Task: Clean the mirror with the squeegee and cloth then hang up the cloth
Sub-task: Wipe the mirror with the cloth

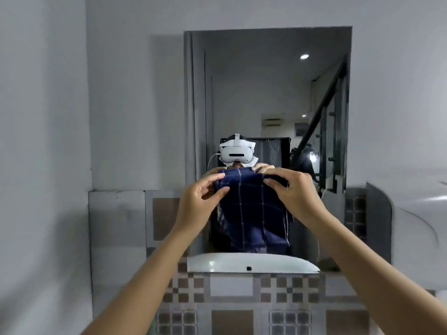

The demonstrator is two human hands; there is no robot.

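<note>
Up close, two bare forearms reach forward and upward from the bottom edge. The left hand pinches the upper left corner of the cloth between thumb and fingers, and the right hand pinches the upper right corner the same way, fingers curled over the top edge. Between the two hands the cloth is stretched flat along its top and hangs down below them; it is dark blue with thin pale lines forming a check. Below the hands, past the cloth's lower edge, sits the white rim of a sink, with brown and grey patterned tiles under it. Behind the hands and the cloth stands the mirror, set in a grey wall; whether the cloth touches the glass cannot be told. Above the hands, the glass reflects the person's white headset, a ceiling light and a dark stair rail to the right.
</note>
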